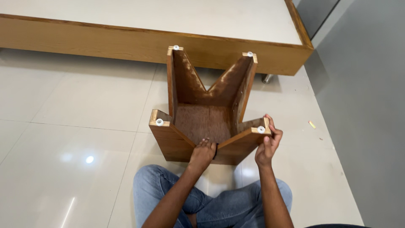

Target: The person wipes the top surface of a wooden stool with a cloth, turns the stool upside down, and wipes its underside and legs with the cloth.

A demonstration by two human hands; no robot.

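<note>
Gripping an upturned wooden stool [202, 118] (legs up): left hand [202, 154] its notch, right hand [268, 145] a leg.

The upturned wooden stool [206, 114] is warm reddish-brown with a faint grain, its cut edges pale tan, and each leg tip carries a small white glide [159, 122]. The bed frame [126, 42] is lighter honey-brown wood around an off-white top, the floor tiles [76, 139] are glossy cream, and the jeans [228, 207] are faded blue.

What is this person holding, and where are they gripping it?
An upturned wooden stool. The right hand grips the tip of its near right leg; the left hand grips the near panel's notch.
</note>
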